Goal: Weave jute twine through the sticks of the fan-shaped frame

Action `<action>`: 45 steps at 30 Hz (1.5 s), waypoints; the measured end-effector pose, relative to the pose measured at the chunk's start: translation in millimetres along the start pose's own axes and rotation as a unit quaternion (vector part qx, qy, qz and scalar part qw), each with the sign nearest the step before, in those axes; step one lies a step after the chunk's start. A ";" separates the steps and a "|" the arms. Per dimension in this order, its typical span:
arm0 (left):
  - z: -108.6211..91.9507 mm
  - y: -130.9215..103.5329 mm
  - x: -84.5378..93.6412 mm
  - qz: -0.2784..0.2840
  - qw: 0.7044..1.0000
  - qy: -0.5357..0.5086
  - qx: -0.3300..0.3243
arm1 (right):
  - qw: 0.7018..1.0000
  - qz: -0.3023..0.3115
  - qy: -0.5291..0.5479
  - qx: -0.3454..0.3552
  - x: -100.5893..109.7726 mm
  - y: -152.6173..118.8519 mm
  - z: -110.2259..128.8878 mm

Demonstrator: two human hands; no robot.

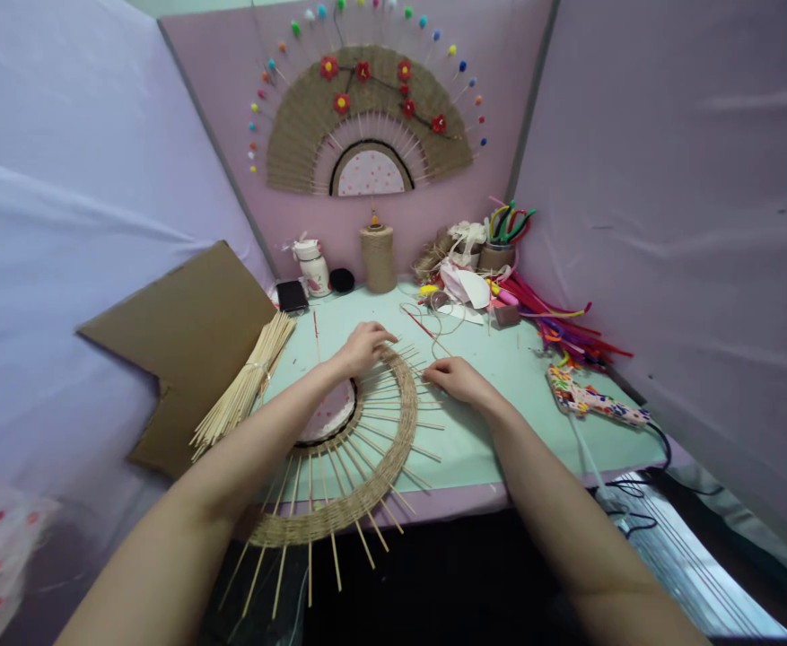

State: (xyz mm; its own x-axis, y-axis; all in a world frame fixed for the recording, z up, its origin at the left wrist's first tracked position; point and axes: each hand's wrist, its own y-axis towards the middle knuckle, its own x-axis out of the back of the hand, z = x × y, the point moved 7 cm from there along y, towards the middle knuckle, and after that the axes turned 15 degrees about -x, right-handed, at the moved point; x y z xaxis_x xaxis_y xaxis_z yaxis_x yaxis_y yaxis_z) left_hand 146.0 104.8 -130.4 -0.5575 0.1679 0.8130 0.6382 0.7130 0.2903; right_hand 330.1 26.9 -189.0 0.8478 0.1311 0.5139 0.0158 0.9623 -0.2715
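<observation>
A half-round fan frame (405,431) of thin sticks with a band of woven twine lies at the table's front, partly over the edge. Its inner half-disc (329,414) is pale with pink dots and a dark rim. My left hand (364,348) bends over the far end of the woven band, fingers closed on it; my forearm hides part of the fan. Just right of the stick ends, my right hand (459,379) pinches with thumb and forefinger. A thin strand of twine (441,346) runs to those fingers from the loops behind.
Left are a bundle of sticks (245,381) and brown cardboard (184,332). Behind stand a white bottle (313,267) and a twine spool (378,260). Right are pipe cleaners (561,327) and a patterned glue gun (588,401) with its cord. A finished fan (372,90) hangs on the back wall.
</observation>
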 end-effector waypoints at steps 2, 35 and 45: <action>-16.8 -3.8 -18.7 0.053 0.992 0.051 -0.102 | 1.000 -0.002 -0.009 0.004 0.0 -1.2 2.0; -8.9 -0.1 -53.2 0.056 0.970 0.097 -0.216 | 0.964 -0.205 -0.157 -0.058 39.0 -16.9 1.1; -10.5 -1.2 -51.8 0.055 0.970 0.100 -0.213 | 0.992 -0.023 -0.091 0.090 12.3 -16.5 10.8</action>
State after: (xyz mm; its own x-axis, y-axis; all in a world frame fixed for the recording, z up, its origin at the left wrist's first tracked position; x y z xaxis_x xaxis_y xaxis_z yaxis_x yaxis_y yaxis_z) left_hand 179.7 88.0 -167.5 -0.3859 0.0616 0.9205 0.8738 0.3443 0.3433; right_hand 334.5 15.3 -169.4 0.7391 0.1119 0.6643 -0.0567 0.9929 -0.1041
